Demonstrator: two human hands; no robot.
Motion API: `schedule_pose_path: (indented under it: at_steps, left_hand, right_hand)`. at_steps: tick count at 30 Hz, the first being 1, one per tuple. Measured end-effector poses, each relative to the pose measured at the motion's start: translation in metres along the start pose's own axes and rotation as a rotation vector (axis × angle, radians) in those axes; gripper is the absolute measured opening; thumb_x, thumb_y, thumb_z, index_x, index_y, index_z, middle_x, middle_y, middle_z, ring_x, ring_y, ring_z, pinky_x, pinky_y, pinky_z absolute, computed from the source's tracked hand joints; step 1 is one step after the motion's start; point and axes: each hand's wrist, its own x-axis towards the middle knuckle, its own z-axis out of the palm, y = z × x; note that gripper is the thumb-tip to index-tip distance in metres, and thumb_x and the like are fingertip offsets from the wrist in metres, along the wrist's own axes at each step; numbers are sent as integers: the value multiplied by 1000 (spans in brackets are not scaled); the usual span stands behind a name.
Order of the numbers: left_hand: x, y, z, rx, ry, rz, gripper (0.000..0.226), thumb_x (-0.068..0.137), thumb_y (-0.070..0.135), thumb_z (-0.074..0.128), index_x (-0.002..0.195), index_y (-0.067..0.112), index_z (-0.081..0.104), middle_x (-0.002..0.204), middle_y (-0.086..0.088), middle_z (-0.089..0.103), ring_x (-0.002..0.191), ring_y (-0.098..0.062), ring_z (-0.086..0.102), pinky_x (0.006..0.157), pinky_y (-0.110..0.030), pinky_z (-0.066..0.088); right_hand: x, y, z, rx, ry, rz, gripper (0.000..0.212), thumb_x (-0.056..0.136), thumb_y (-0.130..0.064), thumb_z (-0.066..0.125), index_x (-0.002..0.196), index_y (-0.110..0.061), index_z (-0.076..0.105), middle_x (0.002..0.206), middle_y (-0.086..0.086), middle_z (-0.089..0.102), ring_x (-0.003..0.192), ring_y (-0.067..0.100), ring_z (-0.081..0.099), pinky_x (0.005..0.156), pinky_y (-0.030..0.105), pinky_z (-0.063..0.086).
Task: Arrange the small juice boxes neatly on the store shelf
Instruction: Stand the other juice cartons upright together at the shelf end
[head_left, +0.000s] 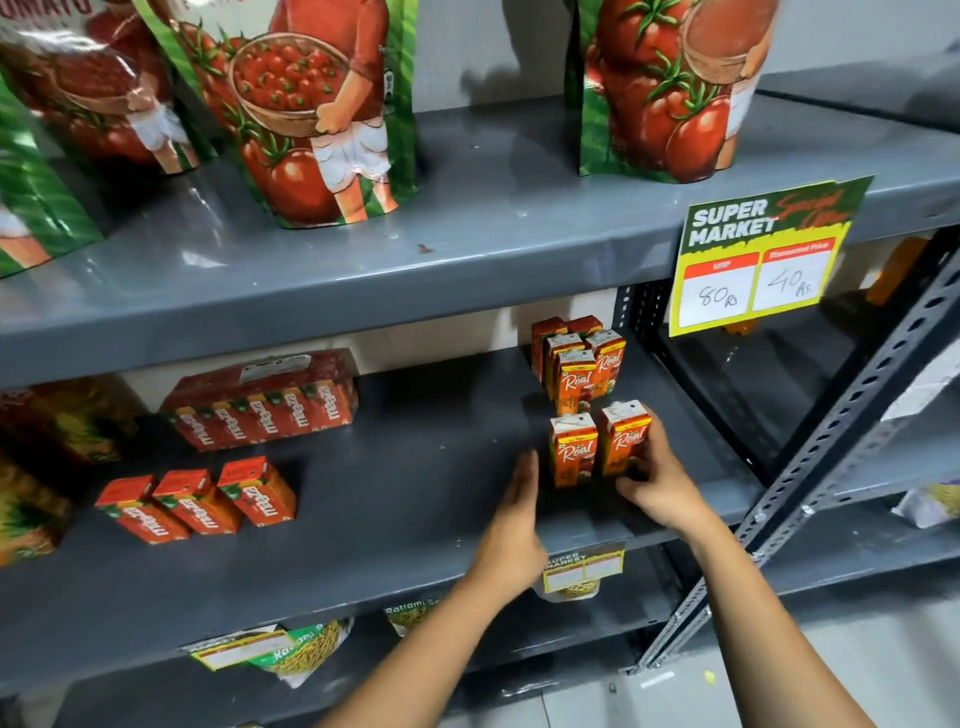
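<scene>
**Two hands at the front pair of juice boxes**

The right hand (655, 480) is clamped around the right Real juice box (625, 437), upright on the grey middle shelf (415, 499). The left hand (519, 512) hovers flat with its fingers straight, holding nothing, just left of the second Real juice box (573, 449). Farther back stands a cluster of Real boxes (579, 366). Far left lie three Maaza boxes (200, 501) on their sides.

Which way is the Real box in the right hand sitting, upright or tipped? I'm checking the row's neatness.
Upright. The Real box stands on its base, top flap up, logo readable, gripped by the right hand beside another upright box.
</scene>
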Motion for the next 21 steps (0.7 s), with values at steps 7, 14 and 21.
schedule_pose_path:
  at_steps: [7, 14, 21]
  left_hand:
    - [15, 27, 10, -2, -93, -73, 110, 85, -4, 49, 134, 46, -37, 163, 0, 3, 112, -24, 55, 79, -32, 51]
    - [2, 32, 2, -22, -115, -80, 102, 87, -3, 50, 144, 35, -26, 162, -2, 7, 124, -25, 48, 98, -38, 48]
    - [-42, 22, 5, -79, -121, -42, 102, 87, -3, 51, 145, 41, -20, 160, 3, 18, 129, -16, 44, 100, -27, 41]
  right_hand:
    - [-9, -11, 18, -127, 28, -15, 105, 67, 1, 58, 140, -51, 3, 128, -5, 52, 109, 19, 57, 88, 37, 50]
    - [-20, -15, 29, -150, 51, -11, 109, 67, 0, 58, 143, -49, -1, 133, -5, 49, 112, 17, 54, 89, 30, 46]
    - [-58, -7, 37, -26, -15, -83, 105, 65, 11, 55, 146, -37, 8, 143, 1, 39, 133, 14, 41, 107, 33, 40]
